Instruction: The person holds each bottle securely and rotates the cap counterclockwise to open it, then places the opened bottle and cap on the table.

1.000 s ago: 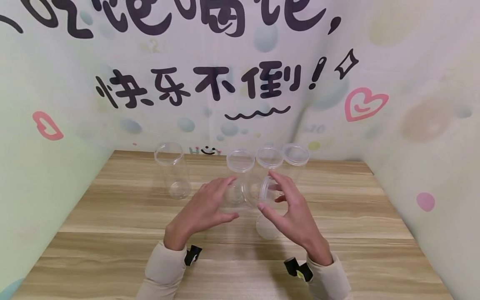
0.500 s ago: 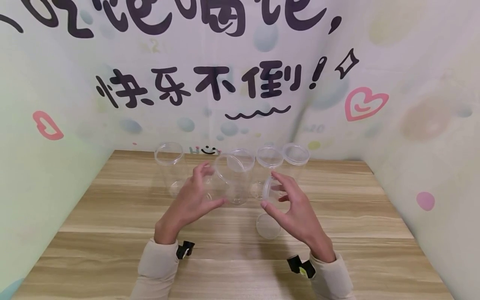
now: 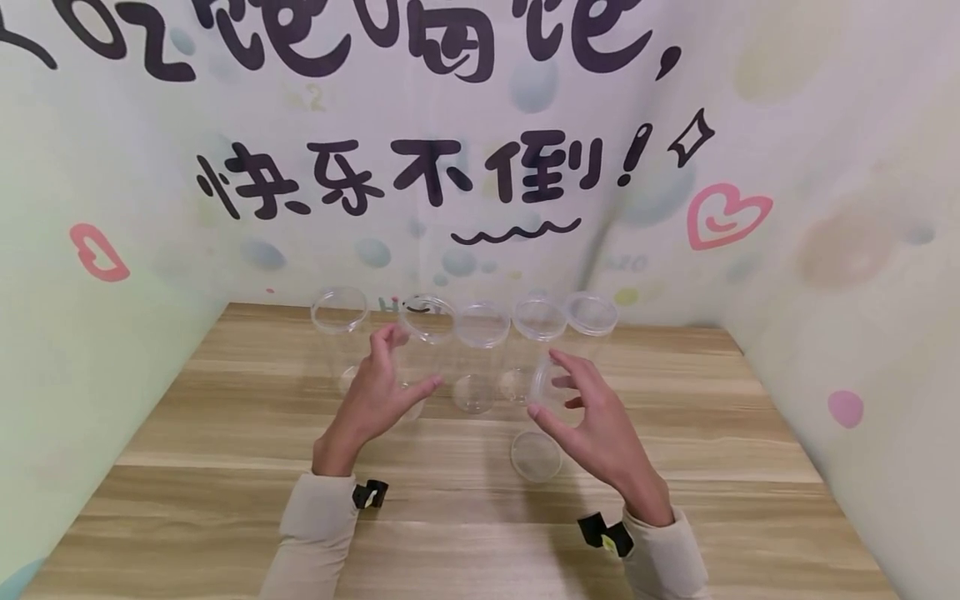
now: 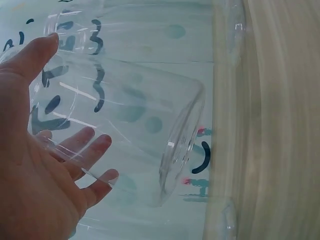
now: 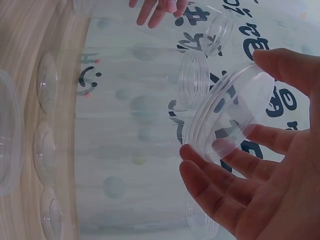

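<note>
My left hand holds a clear plastic jar between thumb and fingers. In the left wrist view the jar leans, its base close over the table's back edge. Its rim shows in the head view, between the leftmost clear jar and a middle jar. My right hand pinches a clear round lid by its edge, thumb on one side and fingertips on the other. Another clear lid lies flat on the table, just left of and below the right hand.
Two more clear jars, one beside the middle jar and one at the right end, stand along the back of the wood-grain table. A printed backdrop rises right behind the jars.
My left hand has carried the jar left, away from the lid in my right hand, and brought it more upright into the row. The right hand with its lid has moved only slightly right.
</note>
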`<state>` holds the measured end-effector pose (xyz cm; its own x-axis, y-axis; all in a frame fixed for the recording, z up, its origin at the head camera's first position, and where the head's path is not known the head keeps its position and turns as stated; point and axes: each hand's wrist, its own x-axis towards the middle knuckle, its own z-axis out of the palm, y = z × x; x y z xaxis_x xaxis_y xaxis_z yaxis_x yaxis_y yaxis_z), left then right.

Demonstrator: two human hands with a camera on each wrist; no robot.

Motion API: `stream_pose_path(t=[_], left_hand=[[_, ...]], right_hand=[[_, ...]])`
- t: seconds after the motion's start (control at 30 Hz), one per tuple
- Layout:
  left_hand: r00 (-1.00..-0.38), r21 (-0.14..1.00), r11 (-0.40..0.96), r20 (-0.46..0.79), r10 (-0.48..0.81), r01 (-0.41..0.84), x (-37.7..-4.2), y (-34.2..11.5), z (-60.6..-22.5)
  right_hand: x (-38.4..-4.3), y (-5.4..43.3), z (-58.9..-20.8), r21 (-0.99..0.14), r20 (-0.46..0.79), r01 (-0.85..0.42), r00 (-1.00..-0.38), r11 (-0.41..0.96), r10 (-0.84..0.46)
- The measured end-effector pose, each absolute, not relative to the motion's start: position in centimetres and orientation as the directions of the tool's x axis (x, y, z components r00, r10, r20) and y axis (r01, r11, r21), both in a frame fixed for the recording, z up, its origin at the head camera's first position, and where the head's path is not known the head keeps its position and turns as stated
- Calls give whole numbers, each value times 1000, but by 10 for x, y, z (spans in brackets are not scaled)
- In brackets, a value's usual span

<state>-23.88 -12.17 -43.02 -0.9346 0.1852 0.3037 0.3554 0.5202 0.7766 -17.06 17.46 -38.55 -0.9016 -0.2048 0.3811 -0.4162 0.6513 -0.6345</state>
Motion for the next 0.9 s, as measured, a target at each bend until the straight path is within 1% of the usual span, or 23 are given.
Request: stream_pose_path(t=[0.2,0.37,0.73,0.9], left_hand=[[-948,773,550,275,160,317,-248,-122,-432],[-957,775,563,263,124,286,-252,-122,-432],[-970,790,583,241,-10,190,-263,-116,-444],[-965,803,571,254,-65,172,-268,-114,-451]], right_hand=[[-171,178,-386,-630,394,-423,-897,651,-201],[-171,180,-384,-643,380,-409,-905,648,-193],[-171,187,-384,-641,374,-392,-910,659,-178],[-172,188,-385,-635,381,-396,-907,663,-178]])
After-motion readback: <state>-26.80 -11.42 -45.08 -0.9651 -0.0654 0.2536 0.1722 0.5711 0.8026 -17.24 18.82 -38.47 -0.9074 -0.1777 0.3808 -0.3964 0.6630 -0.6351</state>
